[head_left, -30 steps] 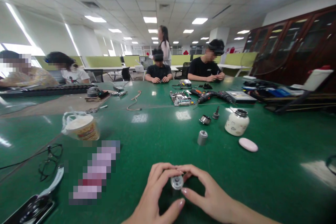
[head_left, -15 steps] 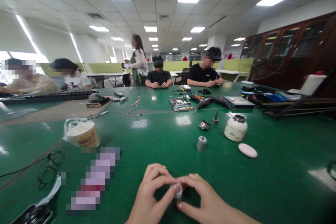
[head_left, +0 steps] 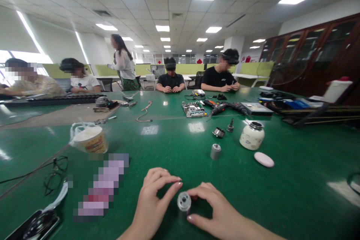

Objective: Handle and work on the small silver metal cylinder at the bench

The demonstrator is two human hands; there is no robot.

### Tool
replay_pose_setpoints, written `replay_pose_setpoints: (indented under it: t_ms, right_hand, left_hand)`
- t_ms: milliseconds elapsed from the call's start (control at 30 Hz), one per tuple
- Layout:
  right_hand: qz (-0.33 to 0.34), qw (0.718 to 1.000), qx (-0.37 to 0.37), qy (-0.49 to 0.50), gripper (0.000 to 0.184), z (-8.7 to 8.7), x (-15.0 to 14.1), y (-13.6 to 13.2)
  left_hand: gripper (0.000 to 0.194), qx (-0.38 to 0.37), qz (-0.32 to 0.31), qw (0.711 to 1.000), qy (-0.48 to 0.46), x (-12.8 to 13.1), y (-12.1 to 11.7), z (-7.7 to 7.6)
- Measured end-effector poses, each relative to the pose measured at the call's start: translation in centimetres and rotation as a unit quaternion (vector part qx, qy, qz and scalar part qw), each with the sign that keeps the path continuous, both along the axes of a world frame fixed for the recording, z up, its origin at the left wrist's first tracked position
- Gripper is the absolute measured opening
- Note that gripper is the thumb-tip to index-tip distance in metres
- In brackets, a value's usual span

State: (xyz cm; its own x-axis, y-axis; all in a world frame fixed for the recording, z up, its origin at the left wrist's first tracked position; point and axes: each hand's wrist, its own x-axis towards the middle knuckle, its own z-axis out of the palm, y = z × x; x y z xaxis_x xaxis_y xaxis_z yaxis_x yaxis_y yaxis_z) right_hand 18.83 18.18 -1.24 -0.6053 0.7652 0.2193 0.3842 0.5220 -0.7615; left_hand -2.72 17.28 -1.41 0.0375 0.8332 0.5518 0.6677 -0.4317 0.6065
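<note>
A small silver motor (head_left: 184, 201), a short metal cylinder with a round hole in its top, stands upright on the green table in front of me. My right hand (head_left: 215, 208) grips its right side between thumb and fingers. Just up and left of it, my left hand (head_left: 157, 191) is raised, apart from the motor. Its thumb and index fingertips are pinched together; whatever they hold, if anything, is too small to make out. A second silver motor (head_left: 215, 151) stands farther off, with a metal ring (head_left: 218, 132) and a dark geared shaft (head_left: 230, 125) behind it.
To the right are a cream jar (head_left: 252, 136) and a pink oval lid (head_left: 264, 159). A bagged paper tub (head_left: 89, 138) and eyeglasses (head_left: 53, 182) lie left. Farther back are a circuit board (head_left: 194, 109) and power drills (head_left: 221, 107). Several people are around the table (head_left: 157, 140).
My left hand has come away from the motor's top, moving up and left with its fingertips pinched. My right hand keeps hold of the motor. The standing person has walked left.
</note>
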Motion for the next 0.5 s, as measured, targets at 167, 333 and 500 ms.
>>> replay_pose_setpoints:
  t_ms: [167, 333, 500]
  right_hand:
    - [-0.002, 1.000, -0.015, -0.015, 0.036, 0.3, -0.1, 0.0]
    - [-0.004, 1.000, -0.009, -0.007, 0.037, 0.0, 0.0, 0.0]
    - [-0.004, 1.000, -0.007, -0.020, 0.036, 0.0, 0.0, 0.0]
  left_hand:
    - [0.013, -0.057, 0.091, 0.991, 0.086, -1.7, 1.5, -1.1]
    - [0.013, -0.075, 0.116, 0.981, 0.136, -1.8, 1.7, -1.8]
    - [0.014, 0.013, 0.072, 0.996, 0.052, -1.1, 0.8, -0.8]
